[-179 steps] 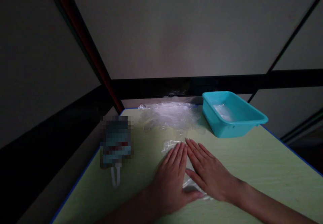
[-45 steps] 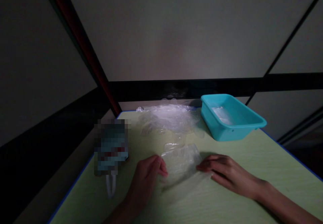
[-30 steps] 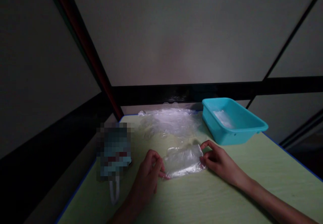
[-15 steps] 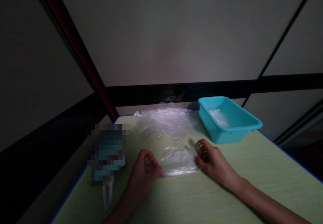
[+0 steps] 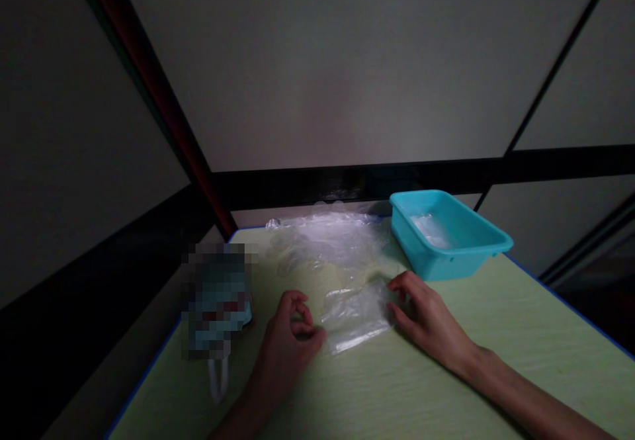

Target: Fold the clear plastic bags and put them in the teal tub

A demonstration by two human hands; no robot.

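A folded piece of clear plastic (image 5: 354, 314) lies slightly tilted on the pale green table (image 5: 377, 394). At its left edge is my left hand (image 5: 292, 337), fingers curled but apart, with the thumb tip by the plastic. My right hand (image 5: 426, 311) is at the right edge, thumb and fingers spread apart around the plastic's side, not visibly pinching it. Behind, a spread of crumpled clear plastic (image 5: 332, 238) covers the far part of the table.
A turquoise basket (image 5: 451, 264) stands at the back right with clear plastic (image 5: 430, 229) inside. On the left sits a blurred-out object (image 5: 221, 301) with a white strap (image 5: 218, 377). A wall with a dark band rises behind the table.
The folded plastic has turned slightly, its right side now farther from me. My left thumb has parted from its lower left corner, and my right thumb and fingers have opened wider.
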